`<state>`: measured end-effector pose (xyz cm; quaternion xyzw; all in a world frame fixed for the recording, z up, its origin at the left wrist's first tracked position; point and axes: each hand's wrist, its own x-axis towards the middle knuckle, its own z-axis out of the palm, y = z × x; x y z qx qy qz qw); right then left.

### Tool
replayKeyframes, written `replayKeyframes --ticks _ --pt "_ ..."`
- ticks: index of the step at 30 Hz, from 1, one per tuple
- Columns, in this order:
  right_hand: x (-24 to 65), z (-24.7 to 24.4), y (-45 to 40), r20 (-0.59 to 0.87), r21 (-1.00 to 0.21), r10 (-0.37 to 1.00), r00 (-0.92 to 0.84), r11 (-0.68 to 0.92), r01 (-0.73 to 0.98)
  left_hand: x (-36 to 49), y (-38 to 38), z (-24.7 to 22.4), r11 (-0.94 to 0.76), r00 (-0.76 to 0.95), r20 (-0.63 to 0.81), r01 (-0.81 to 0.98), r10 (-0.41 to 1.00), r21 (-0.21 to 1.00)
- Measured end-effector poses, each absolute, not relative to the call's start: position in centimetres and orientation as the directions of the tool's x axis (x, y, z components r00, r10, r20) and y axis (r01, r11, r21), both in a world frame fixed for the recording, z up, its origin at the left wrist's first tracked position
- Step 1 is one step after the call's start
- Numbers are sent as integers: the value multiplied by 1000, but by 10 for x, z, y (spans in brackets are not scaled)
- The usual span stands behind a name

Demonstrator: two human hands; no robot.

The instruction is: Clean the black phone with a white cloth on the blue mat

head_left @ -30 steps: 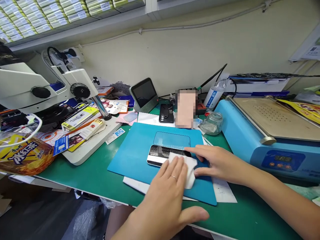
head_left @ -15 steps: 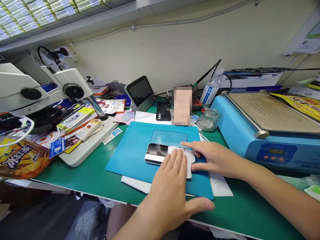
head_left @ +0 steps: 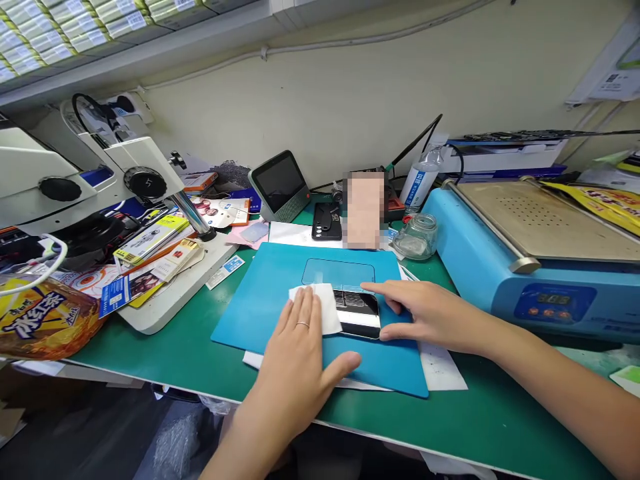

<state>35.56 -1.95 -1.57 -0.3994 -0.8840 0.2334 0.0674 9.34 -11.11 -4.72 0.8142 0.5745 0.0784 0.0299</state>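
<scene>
A phone (head_left: 363,320) with a glossy dark screen lies lengthwise on a blue mat (head_left: 250,293). My left hand (head_left: 300,353) is flat, its fingers together on a white cloth (head_left: 327,307) that covers the phone's left part; the thumb is spread away. At the phone's right end is my right hand (head_left: 420,313), its thumb against the lower right corner and its index finger stretched out near the upper right, with a gap between them. Just beyond the phone, a clear glass sheet (head_left: 337,270) with a dark outline rests on the mat.
A blue heating plate machine (head_left: 480,267) stands at the right, beside a glass jar (head_left: 417,237) and a bottle (head_left: 420,183). Behind the mat are a black phone (head_left: 327,222) and a small display (head_left: 280,183). A microscope (head_left: 145,180) and a drink container (head_left: 47,317) occupy the left.
My left hand and the white cloth have slid left along the phone, uncovering its right part and covering its left. My right hand has stayed in place.
</scene>
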Motion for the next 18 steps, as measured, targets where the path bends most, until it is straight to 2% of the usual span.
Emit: replayKeyframes --ticks 5,8,13,18 --pt "355 -16 -19 -56 -466 731 -680 583 665 141 -111 -40 -422 407 114 873 907 245" --pt "355 -15 -18 -65 -464 726 -685 586 665 149 -122 -36 -502 486 128 821 864 270" --pt "355 -14 -19 -72 -470 726 -684 580 665 114 -136 -35 -545 540 91 808 837 224" --pt "355 -14 -19 -81 -473 741 -667 561 680 70 -126 -43 -417 406 107 903 907 105"
